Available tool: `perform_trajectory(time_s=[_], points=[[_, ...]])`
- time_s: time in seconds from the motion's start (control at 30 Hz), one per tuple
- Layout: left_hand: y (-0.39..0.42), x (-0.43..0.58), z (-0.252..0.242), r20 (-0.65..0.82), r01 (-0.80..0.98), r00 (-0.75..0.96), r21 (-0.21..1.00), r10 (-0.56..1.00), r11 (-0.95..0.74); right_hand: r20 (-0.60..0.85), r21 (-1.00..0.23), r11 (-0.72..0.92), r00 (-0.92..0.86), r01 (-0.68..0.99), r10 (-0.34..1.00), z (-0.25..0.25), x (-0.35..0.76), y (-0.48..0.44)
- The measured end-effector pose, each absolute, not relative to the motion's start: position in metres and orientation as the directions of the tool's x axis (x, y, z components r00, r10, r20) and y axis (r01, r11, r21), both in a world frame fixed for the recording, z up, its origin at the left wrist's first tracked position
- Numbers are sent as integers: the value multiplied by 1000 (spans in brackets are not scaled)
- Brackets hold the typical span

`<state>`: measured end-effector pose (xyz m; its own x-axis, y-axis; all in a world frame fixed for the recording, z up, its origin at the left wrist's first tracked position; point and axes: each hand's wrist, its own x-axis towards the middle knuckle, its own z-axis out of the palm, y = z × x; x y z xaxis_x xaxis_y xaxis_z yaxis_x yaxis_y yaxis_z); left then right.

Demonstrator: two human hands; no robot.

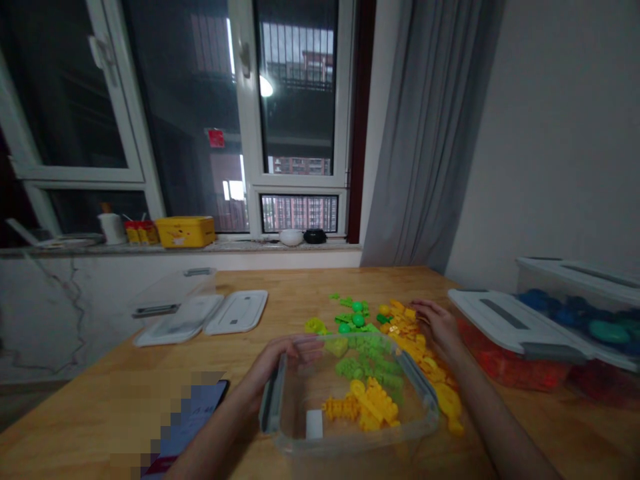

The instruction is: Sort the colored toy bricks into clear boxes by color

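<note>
My left hand (pixel 273 363) grips the far left rim of a clear plastic box (pixel 300 437) that is tilted up off the wooden table (pixel 300 287). Seen through the box are green pieces (pixel 373 363) and yellow toy pieces (pixel 367 403). My right hand (pixel 439 323) rests with curled fingers on a heap of yellow and orange pieces (pixel 407 327) to the right of the box; I cannot tell whether it holds one. More green pieces (pixel 353 313) lie beyond the box.
Two white lids (pixel 237 311) and another clear box (pixel 173 290) lie at the left. A phone (pixel 193 413) lies near the front edge. At the right stand lidded boxes of red pieces (pixel 505 363) and blue pieces (pixel 580 313). A windowsill (pixel 175 248) carries a yellow tin.
</note>
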<state>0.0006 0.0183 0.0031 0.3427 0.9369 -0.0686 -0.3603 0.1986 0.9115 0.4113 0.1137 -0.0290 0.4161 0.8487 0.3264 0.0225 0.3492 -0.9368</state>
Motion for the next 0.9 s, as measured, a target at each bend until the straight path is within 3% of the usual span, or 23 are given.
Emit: perform_trajectory(time_s=[0.1, 0.17, 0.43, 0.9], points=[[19, 1, 4, -59, -363, 328, 914, 943, 184, 329, -927, 168, 514, 334, 792, -46, 442, 132], [19, 1, 4, -54, -366, 323, 913, 945, 178, 320, -892, 69, 515, 447, 795, -57, 455, 139], [19, 1, 4, -60, -380, 332, 905, 941, 192, 239, -870, 6, 411, 494, 880, -82, 461, 139], [19, 2, 1, -72, -377, 315, 906, 946, 195, 192, -845, -55, 399, 532, 897, -87, 467, 141]])
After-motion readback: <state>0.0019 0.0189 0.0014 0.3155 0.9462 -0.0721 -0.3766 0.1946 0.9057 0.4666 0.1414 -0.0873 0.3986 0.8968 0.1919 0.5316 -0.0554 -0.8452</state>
